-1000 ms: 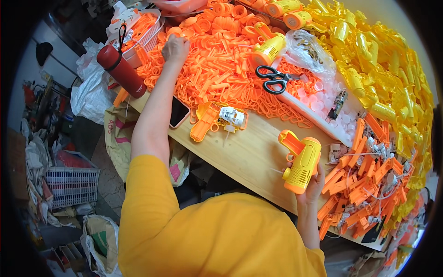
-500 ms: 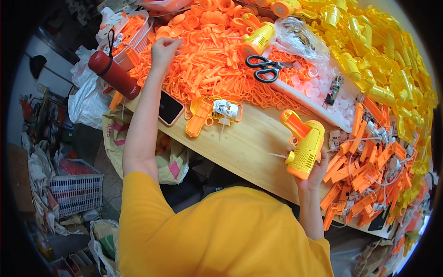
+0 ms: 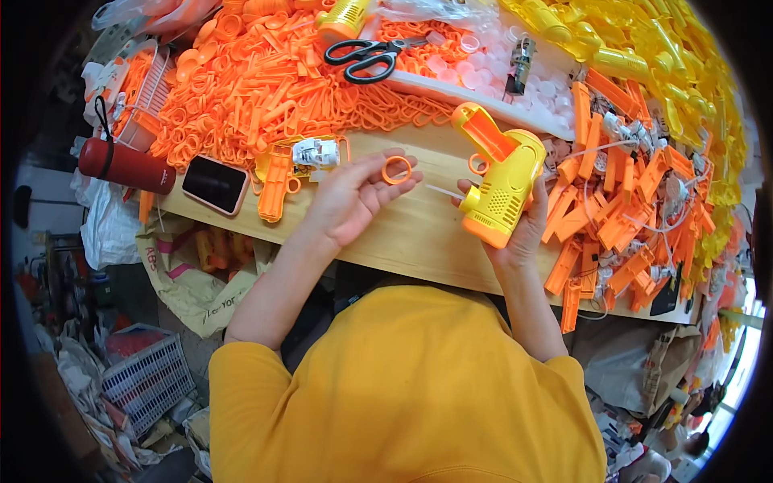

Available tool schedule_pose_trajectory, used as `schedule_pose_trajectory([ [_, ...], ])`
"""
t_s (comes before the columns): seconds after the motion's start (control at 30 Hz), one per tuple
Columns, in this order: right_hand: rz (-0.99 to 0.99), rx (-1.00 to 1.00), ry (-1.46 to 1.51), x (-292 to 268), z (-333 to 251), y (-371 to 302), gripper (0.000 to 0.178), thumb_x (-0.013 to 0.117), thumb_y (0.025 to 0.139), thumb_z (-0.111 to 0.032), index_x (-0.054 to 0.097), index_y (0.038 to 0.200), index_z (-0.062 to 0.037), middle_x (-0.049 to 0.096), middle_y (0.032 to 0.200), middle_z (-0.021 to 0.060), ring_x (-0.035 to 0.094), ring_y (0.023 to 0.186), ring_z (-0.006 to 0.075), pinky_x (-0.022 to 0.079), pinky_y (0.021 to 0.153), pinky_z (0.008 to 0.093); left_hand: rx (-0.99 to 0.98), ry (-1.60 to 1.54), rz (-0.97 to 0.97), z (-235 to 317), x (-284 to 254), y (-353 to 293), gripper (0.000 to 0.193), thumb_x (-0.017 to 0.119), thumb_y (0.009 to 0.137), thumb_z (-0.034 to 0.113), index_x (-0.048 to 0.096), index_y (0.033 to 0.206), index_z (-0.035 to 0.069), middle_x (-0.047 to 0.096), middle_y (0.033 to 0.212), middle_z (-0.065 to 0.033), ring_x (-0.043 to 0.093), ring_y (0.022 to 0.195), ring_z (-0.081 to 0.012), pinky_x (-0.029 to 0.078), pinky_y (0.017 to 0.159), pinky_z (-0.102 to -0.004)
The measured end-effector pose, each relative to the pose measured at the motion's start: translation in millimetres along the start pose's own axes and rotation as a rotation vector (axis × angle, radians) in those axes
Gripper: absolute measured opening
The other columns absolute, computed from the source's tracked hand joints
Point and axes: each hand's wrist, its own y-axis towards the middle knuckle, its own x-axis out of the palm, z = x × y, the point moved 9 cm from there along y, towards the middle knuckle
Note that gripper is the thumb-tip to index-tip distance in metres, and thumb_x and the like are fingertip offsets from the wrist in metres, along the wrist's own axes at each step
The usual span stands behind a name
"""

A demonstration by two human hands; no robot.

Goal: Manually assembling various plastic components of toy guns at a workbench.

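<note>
Pinching an orange ring at its fingertips, left hand is hovering beside the yellow toy gun that right hand is gripping.

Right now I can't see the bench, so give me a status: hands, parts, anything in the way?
Left hand pinching small orange ring. Right hand gripping yellow toy gun body. Bare wooden tabletop between them, nothing in between.
</note>
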Motion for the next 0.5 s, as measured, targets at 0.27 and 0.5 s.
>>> schedule_pose_trajectory([
  [0.27,-0.014,-0.062,-0.037,-4.5,-1.7,-6.7,0.067,0.061,0.082,-0.049,0.041,0.132,-0.0083,0.056,0.116,0.0136,0.061,0.101,0.0388,0.05,0.084,0.0577,0.117,0.043,0.13,-30.0,-1.2,0.1,0.029,0.059,0.089,0.004,0.054,0.117,-0.004,0.06,0.108,-0.0133,0.06,0.104,-0.0237,0.051,0.092,-0.0358],
  [0.5,0.019,-0.138,-0.051,0.4,-2.0,-9.8,0.065,0.063,0.082,-0.04,0.04,0.131,-0.0033,0.056,0.117,0.0155,0.059,0.106,0.0353,0.049,0.09,0.051,0.16,-0.055,0.011,-55.0,35.9,-2.4,0.035,0.062,0.087,0.003,0.052,0.121,0.002,0.059,0.113,-0.0108,0.058,0.105,-0.0203,0.048,0.092,-0.0333],
])
